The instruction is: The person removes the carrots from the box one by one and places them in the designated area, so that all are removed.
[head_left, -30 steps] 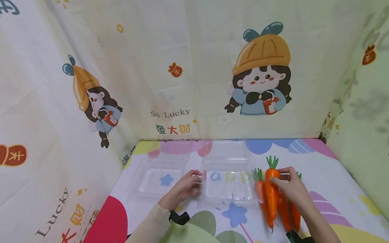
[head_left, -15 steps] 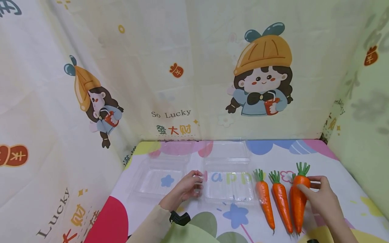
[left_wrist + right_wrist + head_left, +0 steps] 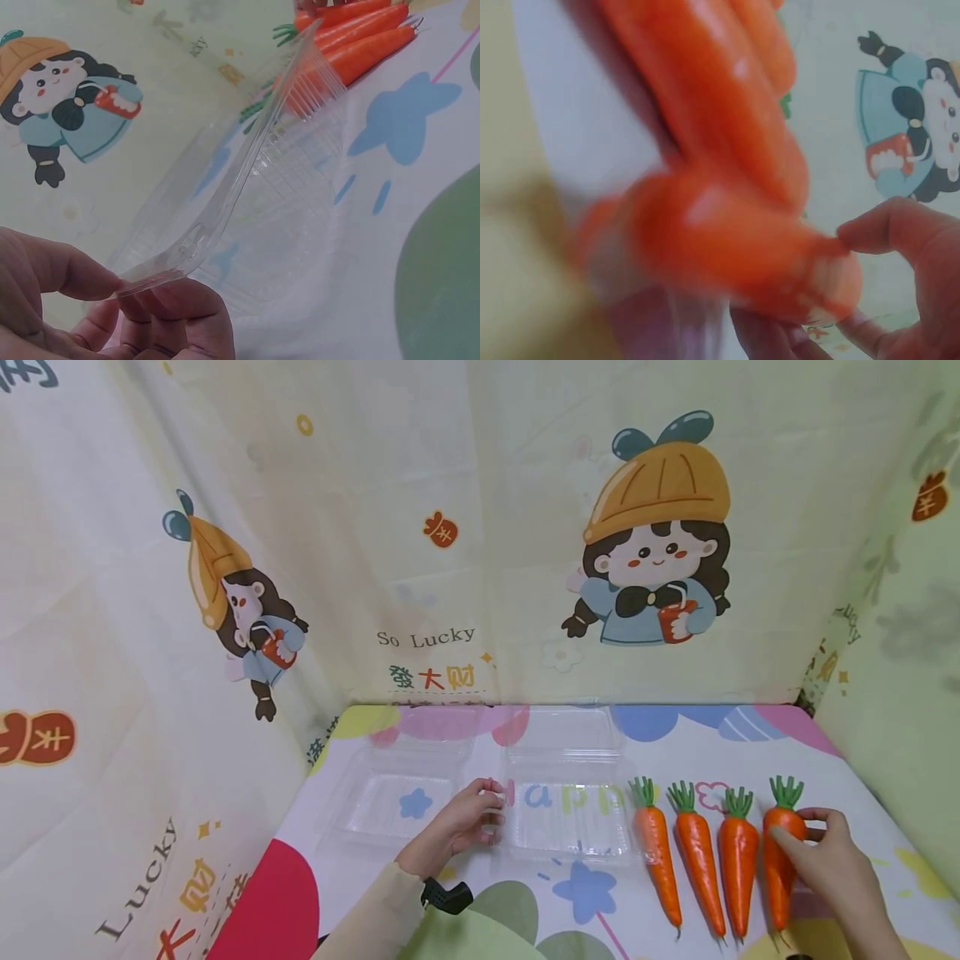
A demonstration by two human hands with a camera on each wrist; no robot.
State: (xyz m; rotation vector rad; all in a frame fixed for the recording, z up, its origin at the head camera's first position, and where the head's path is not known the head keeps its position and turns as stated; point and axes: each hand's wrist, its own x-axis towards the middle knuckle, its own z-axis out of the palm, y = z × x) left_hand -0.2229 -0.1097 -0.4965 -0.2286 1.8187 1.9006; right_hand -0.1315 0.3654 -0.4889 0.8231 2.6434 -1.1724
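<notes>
My left hand (image 3: pixel 471 818) pinches the left rim of a clear plastic clamshell box (image 3: pixel 247 180) between thumb and fingers. This box has its lid (image 3: pixel 558 731) folded back, and nothing lies in its tray. Over at the right, my right hand (image 3: pixel 832 852) holds the rightmost carrot (image 3: pixel 782 852) near its leafy top, thumb on one side and fingers on the other. Three more carrots (image 3: pixel 738 860) lie in a row to its left, green tops pointing away. The leftmost carrot (image 3: pixel 655 860) is beside the box's right edge. In the right wrist view the held carrot (image 3: pixel 735 247) is blurred.
A second clear open box (image 3: pixel 397 802) sits left of my left hand. Everything lies on a patterned tablecloth (image 3: pixel 585 935). Printed cloth walls (image 3: pixel 517 568) rise behind the table and on both sides.
My right hand has carried its carrot rightward and lowered it to the right end of the row. The carrots, bunched before, now lie spread side by side. My left hand stays at the box.
</notes>
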